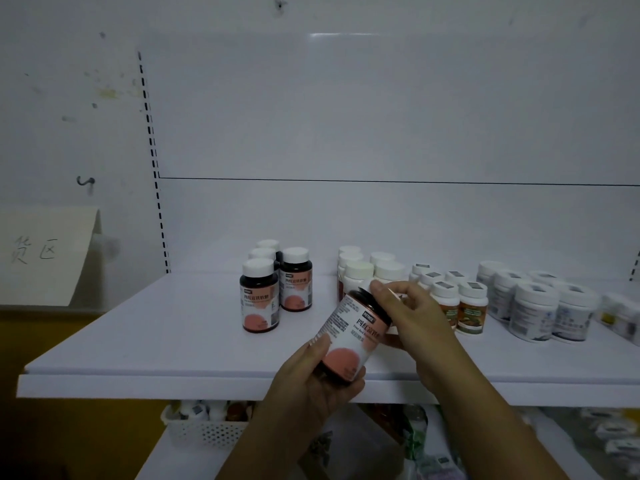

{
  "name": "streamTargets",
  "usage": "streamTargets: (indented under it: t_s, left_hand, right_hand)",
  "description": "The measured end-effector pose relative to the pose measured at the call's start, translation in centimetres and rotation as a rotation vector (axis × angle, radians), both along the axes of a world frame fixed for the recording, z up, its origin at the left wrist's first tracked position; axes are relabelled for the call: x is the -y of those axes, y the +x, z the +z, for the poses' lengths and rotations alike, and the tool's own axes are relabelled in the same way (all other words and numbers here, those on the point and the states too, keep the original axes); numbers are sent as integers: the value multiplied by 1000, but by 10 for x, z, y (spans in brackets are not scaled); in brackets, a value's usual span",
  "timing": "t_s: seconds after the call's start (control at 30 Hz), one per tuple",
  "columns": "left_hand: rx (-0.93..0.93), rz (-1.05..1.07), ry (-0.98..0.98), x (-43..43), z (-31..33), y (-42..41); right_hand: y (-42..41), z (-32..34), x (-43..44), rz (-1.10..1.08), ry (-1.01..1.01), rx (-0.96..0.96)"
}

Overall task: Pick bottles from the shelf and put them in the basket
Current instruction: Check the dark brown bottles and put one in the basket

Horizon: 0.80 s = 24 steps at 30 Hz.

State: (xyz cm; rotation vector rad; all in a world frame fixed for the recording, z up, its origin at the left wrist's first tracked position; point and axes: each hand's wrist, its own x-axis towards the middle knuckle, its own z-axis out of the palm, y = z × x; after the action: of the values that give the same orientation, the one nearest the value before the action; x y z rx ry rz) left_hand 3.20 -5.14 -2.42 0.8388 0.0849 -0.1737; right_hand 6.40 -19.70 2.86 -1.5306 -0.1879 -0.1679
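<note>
bottle [349, 336] is picked, held tilted over the shelf [138, 344] edge: left hand [311, 374] fingers clamped round its base, right hand [412, 317] gripping the cap end; next, likely lower it into the basket [204, 433].

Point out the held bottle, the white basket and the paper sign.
held bottle [349, 336]: head view, on its white label.
white basket [204, 433]: head view, on its perforated front wall.
paper sign [45, 254]: head view, on its handwritten face.

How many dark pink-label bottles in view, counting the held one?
5. Four on the shelf: two front bottles, two rear bottles. Fifth, the held bottle, in left hand and right hand. More may be hidden.
</note>
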Motion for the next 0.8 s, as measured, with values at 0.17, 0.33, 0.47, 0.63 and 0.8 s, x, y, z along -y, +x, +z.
streamTargets:
  t_s: [0.17,0.33,0.47,0.63,0.8]
  left_hand:
    - [-68,-133,-110,-1,1,-2]
    - [83,71,-53,0,-8,-1]
    - [155,166,70,10,-10,-4]
    - [-29,-100,-169,4,-4,-7]
    - [143,106,45,8,-5,-10]
  right_hand:
    - [1,-2,3,46,79,17]
    - [3,-9,1,97,80,-22]
    - [0,-12,-1,123,98,15]
    - [1,-14,5,196,166,-30]
    - [-3,-9,0,188,88,12]
